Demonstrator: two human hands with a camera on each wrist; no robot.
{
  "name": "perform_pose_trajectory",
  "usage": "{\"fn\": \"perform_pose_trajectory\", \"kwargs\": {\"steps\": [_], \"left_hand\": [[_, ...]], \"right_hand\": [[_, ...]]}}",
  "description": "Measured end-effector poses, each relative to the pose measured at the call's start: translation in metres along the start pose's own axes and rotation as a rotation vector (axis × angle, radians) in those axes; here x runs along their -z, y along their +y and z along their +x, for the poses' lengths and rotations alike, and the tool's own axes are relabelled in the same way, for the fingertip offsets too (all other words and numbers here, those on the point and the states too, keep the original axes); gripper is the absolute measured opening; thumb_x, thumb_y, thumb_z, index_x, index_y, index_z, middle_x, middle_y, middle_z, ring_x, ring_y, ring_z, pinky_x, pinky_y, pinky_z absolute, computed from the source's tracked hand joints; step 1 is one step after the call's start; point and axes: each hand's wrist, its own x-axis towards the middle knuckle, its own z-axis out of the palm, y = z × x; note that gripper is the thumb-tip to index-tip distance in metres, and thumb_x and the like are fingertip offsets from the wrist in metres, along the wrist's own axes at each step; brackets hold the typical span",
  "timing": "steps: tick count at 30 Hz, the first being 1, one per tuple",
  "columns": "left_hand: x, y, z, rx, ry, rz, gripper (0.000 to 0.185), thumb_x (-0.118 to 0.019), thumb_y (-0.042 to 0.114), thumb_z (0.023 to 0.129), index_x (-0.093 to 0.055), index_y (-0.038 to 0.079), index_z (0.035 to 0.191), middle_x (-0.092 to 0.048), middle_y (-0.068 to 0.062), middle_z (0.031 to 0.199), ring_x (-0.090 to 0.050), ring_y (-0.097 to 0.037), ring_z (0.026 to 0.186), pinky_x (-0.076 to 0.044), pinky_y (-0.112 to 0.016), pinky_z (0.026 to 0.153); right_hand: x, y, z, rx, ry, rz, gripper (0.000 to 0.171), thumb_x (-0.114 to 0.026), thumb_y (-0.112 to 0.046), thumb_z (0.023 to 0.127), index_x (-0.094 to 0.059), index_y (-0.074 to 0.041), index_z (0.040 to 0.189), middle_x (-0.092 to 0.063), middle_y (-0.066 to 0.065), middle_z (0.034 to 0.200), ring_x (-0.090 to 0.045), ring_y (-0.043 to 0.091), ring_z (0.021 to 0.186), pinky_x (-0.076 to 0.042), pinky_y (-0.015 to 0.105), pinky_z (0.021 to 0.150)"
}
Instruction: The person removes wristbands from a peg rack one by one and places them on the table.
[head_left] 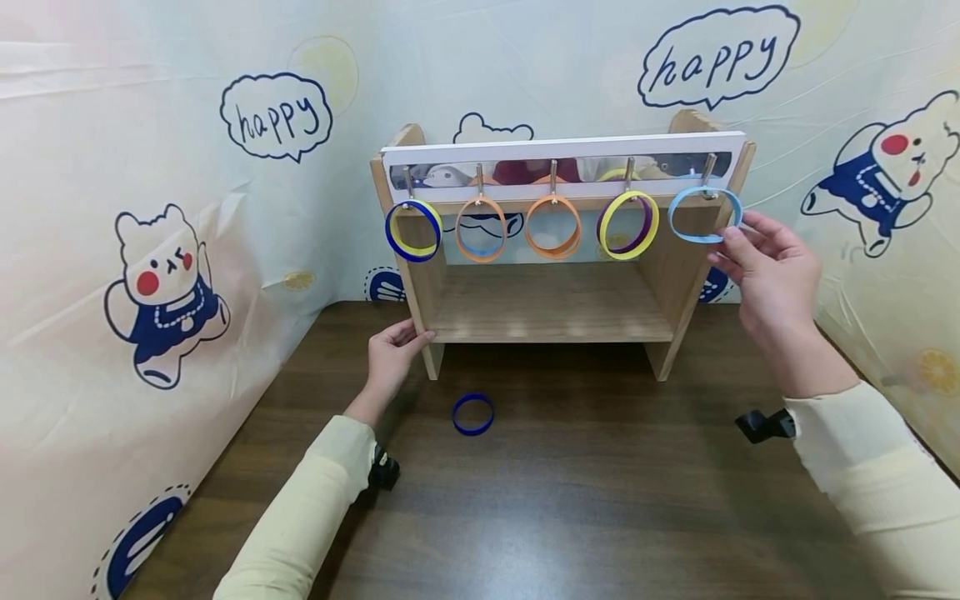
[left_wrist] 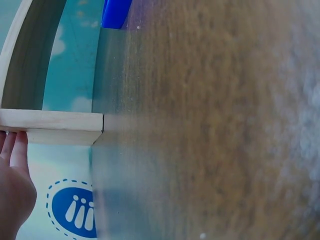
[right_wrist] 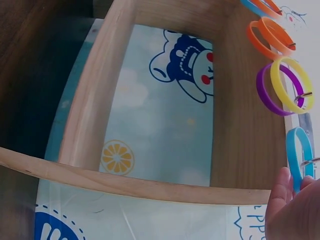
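Note:
My right hand (head_left: pixel 776 271) pinches the lower edge of a light blue wristband (head_left: pixel 705 240), which hangs around the rightmost metal hook of a wooden rack (head_left: pixel 555 302). In the right wrist view the same light blue band (right_wrist: pixel 293 150) sits around its hook, between thumb and fingers. My left hand (head_left: pixel 392 358) rests against the rack's left side panel, with its fingers behind the edge; the left wrist view shows the fingers (left_wrist: pixel 19 150) touching that panel. A dark blue wristband (head_left: pixel 472 432) lies flat on the table, in front of the rack's left leg.
On the other hooks hang a blue and yellow pair (head_left: pixel 414 257), an orange band with some blue (head_left: pixel 482 257), orange bands (head_left: pixel 553 252), and a yellow and purple pair (head_left: pixel 651 237). A printed cloth (head_left: pixel 285 217) stands behind the brown table (head_left: pixel 570 500).

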Motion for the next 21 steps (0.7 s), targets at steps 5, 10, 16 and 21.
{"fn": "perform_pose_trajectory", "kwargs": {"steps": [5, 10, 16, 21], "left_hand": [[0.002, -0.021, 0.009, 0.000, 0.012, -0.010, 0.041, -0.079, 0.012, 0.083, -0.067, -0.004, 0.118, -0.067, -0.021, 0.113, -0.065, -0.020, 0.103, -0.054, -0.028, 0.083], [0.001, -0.023, 0.009, -0.002, 0.027, -0.002, 0.044, -0.081, 0.018, 0.081, -0.068, -0.002, 0.118, -0.068, -0.019, 0.112, -0.065, -0.022, 0.104, -0.054, -0.028, 0.084], [0.000, -0.023, 0.010, 0.013, 0.027, -0.024, 0.044, -0.081, 0.015, 0.082, -0.067, -0.002, 0.120, -0.067, -0.019, 0.114, -0.065, -0.021, 0.106, -0.053, -0.028, 0.085], [0.001, -0.022, 0.009, 0.005, 0.025, -0.035, 0.043, -0.081, 0.014, 0.081, -0.068, -0.002, 0.119, -0.067, -0.020, 0.113, -0.065, -0.021, 0.105, -0.054, -0.028, 0.084]], "right_hand": [[-0.002, -0.004, 0.000, 0.011, 0.011, 0.050, 0.043, -0.080, -0.004, 0.076, -0.068, -0.003, 0.118, -0.065, 0.010, 0.096, -0.071, 0.019, 0.076, -0.057, 0.027, 0.067], [-0.003, -0.010, -0.003, 0.004, 0.017, 0.075, 0.045, -0.082, -0.006, 0.074, -0.068, -0.005, 0.118, -0.065, 0.011, 0.101, -0.071, 0.020, 0.083, -0.056, 0.027, 0.070], [-0.006, -0.018, -0.009, 0.011, 0.004, 0.114, 0.044, -0.081, -0.004, 0.076, -0.068, -0.004, 0.118, -0.066, 0.013, 0.102, -0.071, 0.022, 0.083, -0.056, 0.029, 0.071], [-0.008, -0.022, -0.018, 0.023, -0.027, 0.088, 0.045, -0.080, -0.004, 0.076, -0.068, -0.004, 0.119, -0.066, 0.012, 0.101, -0.071, 0.021, 0.083, -0.056, 0.029, 0.071]]}}
